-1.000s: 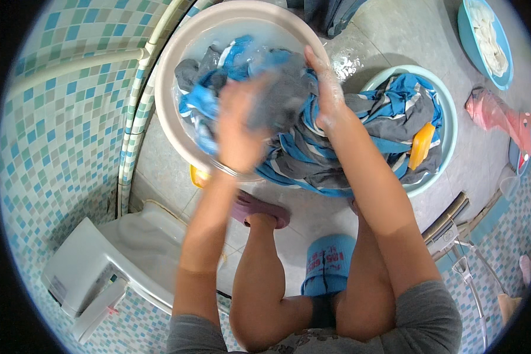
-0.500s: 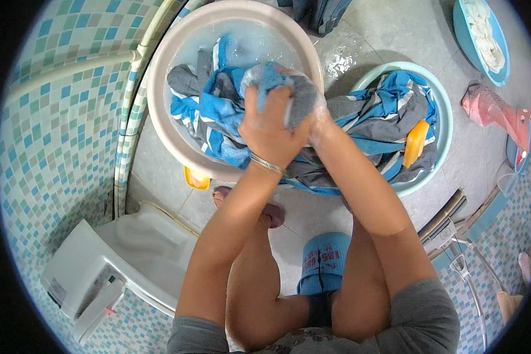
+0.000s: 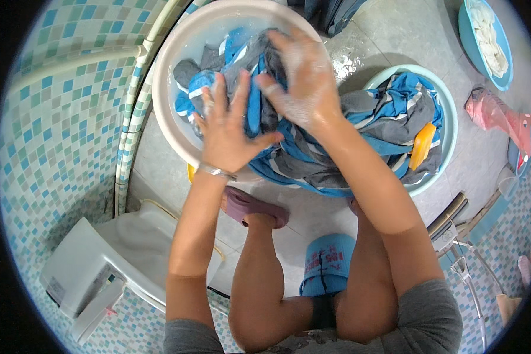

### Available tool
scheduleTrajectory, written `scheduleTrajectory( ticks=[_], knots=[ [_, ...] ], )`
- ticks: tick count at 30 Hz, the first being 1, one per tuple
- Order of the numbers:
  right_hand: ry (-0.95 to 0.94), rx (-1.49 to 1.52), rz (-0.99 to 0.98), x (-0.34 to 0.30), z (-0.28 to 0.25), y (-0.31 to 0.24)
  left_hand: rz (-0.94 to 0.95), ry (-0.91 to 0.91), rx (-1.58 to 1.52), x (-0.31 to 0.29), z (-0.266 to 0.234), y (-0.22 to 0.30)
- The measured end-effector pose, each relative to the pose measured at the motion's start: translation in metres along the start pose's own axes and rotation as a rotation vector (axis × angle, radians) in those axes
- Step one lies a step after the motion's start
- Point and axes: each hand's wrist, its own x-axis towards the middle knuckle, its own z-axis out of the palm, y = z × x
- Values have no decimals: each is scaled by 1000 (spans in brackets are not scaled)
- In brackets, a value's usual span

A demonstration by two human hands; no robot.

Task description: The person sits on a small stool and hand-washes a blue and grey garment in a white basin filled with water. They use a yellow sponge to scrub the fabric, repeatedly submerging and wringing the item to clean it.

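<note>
A large pale pink basin [image 3: 165, 106] holds cloudy water and part of a wet blue, grey and white striped cloth [image 3: 255, 109]. The same patterned fabric drapes over the near right rim into a light blue basin [image 3: 450, 124]. My left hand [image 3: 229, 133], with a bracelet at the wrist, is over the cloth's near part, fingers spread. Suds coat my right hand [image 3: 307, 79], which is above the cloth at the basin's right side with its fingers apart. Neither hand grips the fabric. On the cloth in the light blue basin lies a yellow plastic object [image 3: 422, 146], perhaps a brush.
A blue basin [image 3: 463, 35] with white cloth stands at the far right, near a pink plastic bag [image 3: 495, 115]. A white toilet-like fixture [image 3: 82, 265] is at lower left beside the tiled wall [image 3: 65, 135]. A blue bucket [image 3: 330, 259] sits between my legs.
My hands were together on a bunched, soapy part of the cloth. They have let go and moved apart, the left toward the left, and the bunch has dropped into the basin.
</note>
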Motion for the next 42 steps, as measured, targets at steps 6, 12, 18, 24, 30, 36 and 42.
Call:
scheduleTrajectory(
  ticks=[6,12,18,24,30,36,42],
  knots=[
    [-358,-226,163,2,47,-4,52,57,-64,30,51,-65],
    [-582,337,415,23,40,32,-62,-7,-20,75,40,-71],
    [-580,1824,659,-11,8,15,-60,329,107,75,41,-49],
    [-260,1563,891,-5,9,36,-90,354,-836,49,9,-30],
    [-39,1854,1104,-17,35,14,233,381,-341,24,37,48],
    [-119,1343,943,-21,12,-41,50,368,-1397,75,29,-12],
    [-364,1931,1199,-18,16,11,169,424,-462,3,16,69]
  ],
)
